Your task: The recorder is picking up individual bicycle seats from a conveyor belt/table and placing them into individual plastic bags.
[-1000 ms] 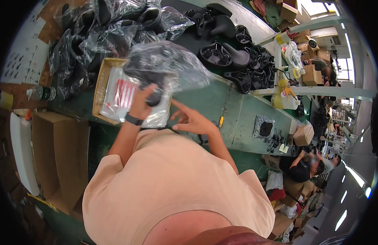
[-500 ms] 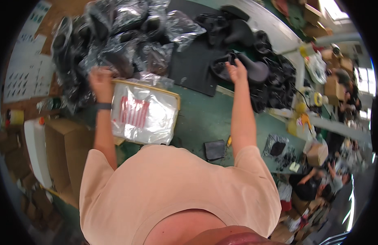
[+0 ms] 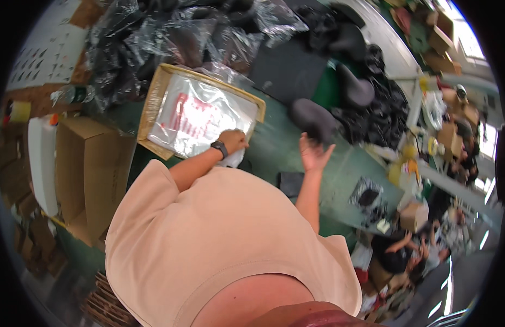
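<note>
Head view: bagged seats (image 3: 184, 46) heaped at eleven o'clock look done; we have bare seats (image 3: 359, 90) left at two. Toward two, our right hand (image 3: 316, 155) holds a dark seat (image 3: 312, 117); our left hand (image 3: 233, 141) curls narrow at the clear bags (image 3: 179, 111), grip unclear.

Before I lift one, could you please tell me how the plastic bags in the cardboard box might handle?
The plastic bags are probably floppy, since their film wrinkles near the left hand, and likely slippery, given their glossy glare.
</note>
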The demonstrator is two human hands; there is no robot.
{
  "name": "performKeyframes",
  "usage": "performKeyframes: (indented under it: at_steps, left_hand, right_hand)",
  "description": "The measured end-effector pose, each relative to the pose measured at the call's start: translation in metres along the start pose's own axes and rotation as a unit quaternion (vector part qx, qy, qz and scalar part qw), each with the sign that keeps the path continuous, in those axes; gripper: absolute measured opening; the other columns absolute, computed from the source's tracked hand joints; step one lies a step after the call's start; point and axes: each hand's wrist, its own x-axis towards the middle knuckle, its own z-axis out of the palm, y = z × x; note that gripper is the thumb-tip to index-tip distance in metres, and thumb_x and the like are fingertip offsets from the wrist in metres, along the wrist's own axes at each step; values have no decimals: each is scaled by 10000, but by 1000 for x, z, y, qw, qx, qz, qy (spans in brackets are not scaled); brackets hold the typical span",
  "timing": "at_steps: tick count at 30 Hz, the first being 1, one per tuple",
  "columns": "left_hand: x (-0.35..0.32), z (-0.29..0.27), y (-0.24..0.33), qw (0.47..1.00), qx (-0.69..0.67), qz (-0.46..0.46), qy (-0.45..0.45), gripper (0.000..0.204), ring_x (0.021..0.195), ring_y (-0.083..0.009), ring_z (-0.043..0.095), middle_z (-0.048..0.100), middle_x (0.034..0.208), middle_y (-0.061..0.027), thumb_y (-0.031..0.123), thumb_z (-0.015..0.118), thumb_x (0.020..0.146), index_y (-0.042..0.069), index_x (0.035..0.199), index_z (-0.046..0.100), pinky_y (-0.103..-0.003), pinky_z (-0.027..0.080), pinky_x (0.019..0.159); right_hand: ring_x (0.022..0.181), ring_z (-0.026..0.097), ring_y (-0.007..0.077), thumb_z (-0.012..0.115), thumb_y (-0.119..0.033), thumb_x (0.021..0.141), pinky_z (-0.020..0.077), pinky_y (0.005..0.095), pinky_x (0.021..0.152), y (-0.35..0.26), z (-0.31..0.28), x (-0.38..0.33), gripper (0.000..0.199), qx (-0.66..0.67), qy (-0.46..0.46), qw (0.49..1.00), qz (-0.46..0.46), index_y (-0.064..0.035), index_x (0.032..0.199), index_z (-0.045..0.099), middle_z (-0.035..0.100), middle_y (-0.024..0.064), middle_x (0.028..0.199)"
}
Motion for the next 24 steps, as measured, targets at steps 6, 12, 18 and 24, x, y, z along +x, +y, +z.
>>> performKeyframes:
  at_steps: [6,12,18,24]
  left_hand:
    - [-25,21,-16,986,-41,53,152,214,973,-402,728,768,1030,-144,262,623,1071,89,1084,749,-479,572,852]
    - [-46,13,6,981,-78,-85,158,173,947,-418,726,760,993,-190,230,633,1050,80,1105,698,-514,568,847]
    - [-49,23,-31,990,3,-28,138,246,1015,-401,690,709,1042,-182,268,778,957,48,1052,722,-490,562,900]
    - [-59,32,-47,974,-32,-15,223,212,998,-403,695,718,1029,-183,240,654,1037,48,1080,733,-489,557,892]
  right_hand:
    - [923,726,263,905,-277,910,632,374,705,86,-135,-116,593,-387,213,897,30,-93,1369,578,658,100,1091]
    - [1407,575,496,995,-444,657,429,472,1203,107,-166,-99,1296,-709,306,608,-187,45,1644,313,579,359,1511]
    - [861,711,247,843,-462,917,617,393,703,87,-113,-161,655,-568,177,801,-70,-1,1326,624,722,157,1089]
    - [924,732,255,711,-514,1032,638,406,733,132,-105,-270,676,-83,-107,990,42,12,1437,583,719,173,1261]
